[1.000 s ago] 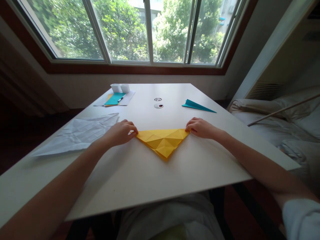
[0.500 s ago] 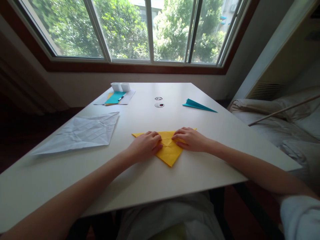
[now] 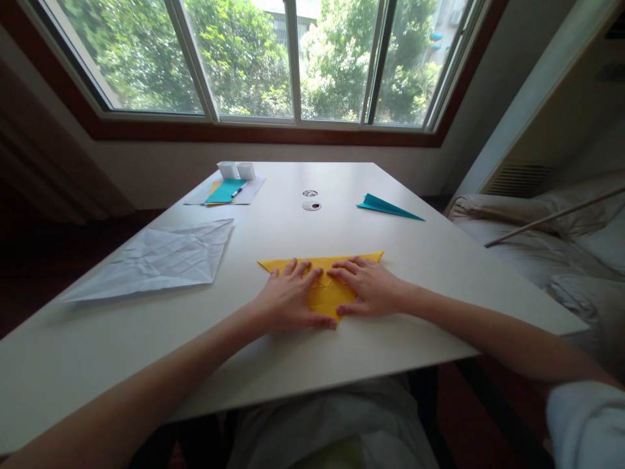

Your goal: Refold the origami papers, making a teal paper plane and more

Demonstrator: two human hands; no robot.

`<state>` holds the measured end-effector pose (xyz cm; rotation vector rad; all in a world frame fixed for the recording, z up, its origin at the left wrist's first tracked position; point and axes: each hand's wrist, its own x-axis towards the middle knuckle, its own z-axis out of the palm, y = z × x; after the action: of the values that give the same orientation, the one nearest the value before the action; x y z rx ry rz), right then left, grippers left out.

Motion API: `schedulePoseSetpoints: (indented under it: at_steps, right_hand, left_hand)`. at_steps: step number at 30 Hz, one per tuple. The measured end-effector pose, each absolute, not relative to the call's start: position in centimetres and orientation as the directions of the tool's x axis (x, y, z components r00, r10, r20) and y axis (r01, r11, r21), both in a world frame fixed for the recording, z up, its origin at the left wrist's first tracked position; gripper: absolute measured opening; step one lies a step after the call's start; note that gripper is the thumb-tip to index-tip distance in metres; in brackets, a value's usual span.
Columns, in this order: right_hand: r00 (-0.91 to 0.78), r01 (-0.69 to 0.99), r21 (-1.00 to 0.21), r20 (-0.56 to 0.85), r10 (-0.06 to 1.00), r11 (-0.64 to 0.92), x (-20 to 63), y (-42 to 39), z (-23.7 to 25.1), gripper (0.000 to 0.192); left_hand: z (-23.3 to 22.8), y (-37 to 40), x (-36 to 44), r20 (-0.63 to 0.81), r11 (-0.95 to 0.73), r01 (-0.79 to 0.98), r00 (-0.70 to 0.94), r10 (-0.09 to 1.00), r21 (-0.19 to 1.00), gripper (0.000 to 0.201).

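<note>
Bare forearms lead to the left hand point(image 3: 288, 301) and right hand point(image 3: 368, 290), no rings or watch visible. A pale, light-blue short sleeve point(image 3: 583, 423) covers the right upper arm; pale clothing shows below.

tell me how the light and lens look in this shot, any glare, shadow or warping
Head view: daylight comes from the window, where the far building blows out white; the room's left side and under the table fall dark. Wide-angle lens bows the window frame and table edges. Both hands, left hand and right hand, lie flat on the yellow paper, sharp, casting only faint shadow.
</note>
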<state>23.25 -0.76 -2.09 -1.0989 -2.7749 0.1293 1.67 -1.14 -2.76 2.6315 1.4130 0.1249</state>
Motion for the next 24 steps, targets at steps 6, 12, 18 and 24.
schedulePoseSetpoints:
  at_steps: [6,12,18,24]
  right_hand:
    - [-0.716,0.676,-0.148,0.097,0.691,0.722,23.4,-0.6,-2.1,0.074]
    - [-0.705,0.691,-0.143,0.086,0.704,0.709,23.6,-0.4,-2.4,0.078]
    - [-0.697,0.706,-0.114,0.057,0.715,0.698,23.6,-0.3,-2.4,0.082]
    - [-0.619,0.779,-0.081,0.058,0.783,0.622,24.3,0.7,-2.1,0.059]
  left_hand:
    - [-2.6,-1.1,1.4,-0.029,-0.543,0.822,0.555,0.831,0.169,0.097]
    - [-2.2,-0.4,0.8,-0.009,-0.525,0.836,0.533,0.846,0.162,0.065]
    - [-2.3,-0.3,0.6,-0.1,-0.3,0.954,0.301,0.949,0.021,0.078]
    - [-1.9,-0.3,0.2,-0.136,-0.208,0.978,0.202,0.97,-0.026,0.09]
